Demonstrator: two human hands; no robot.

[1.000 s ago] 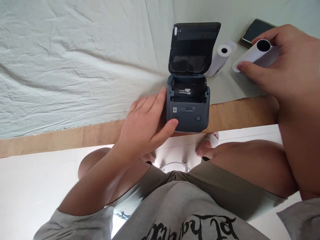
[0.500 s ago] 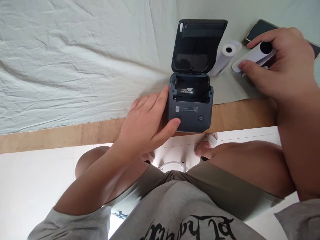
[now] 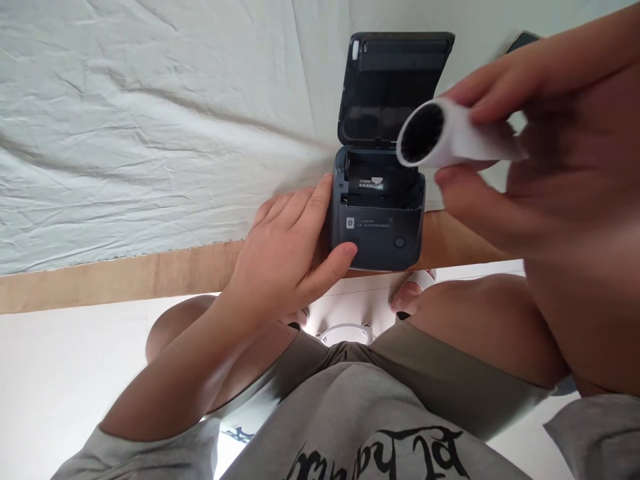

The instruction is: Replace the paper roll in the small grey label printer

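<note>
A small dark blue label printer (image 3: 375,233) stands near the table's front edge, its black lid (image 3: 393,90) swung up and its paper bay (image 3: 380,177) bare inside. My left hand (image 3: 293,240) rests along the printer's left side, fingers extended, with the thumb on the front left of its top. Up to the right, my right hand (image 3: 540,147) grips a white paper roll (image 3: 463,137) between thumb and fingers. The roll's hollow dark end points toward the printer, in front of the lid's lower right corner and above the bay's right side.
A phone (image 3: 523,41) lies at the back right, mostly covered by my right hand. Wrinkled pale cloth (image 3: 175,133) covers the table, leaving a wooden front edge (image 3: 125,267) bare. My legs are below that edge.
My right hand has lifted the paper roll and brought it left and nearer the camera, turning its hollow end toward the printer. The second roll is now hidden. My left hand stays at the printer.
</note>
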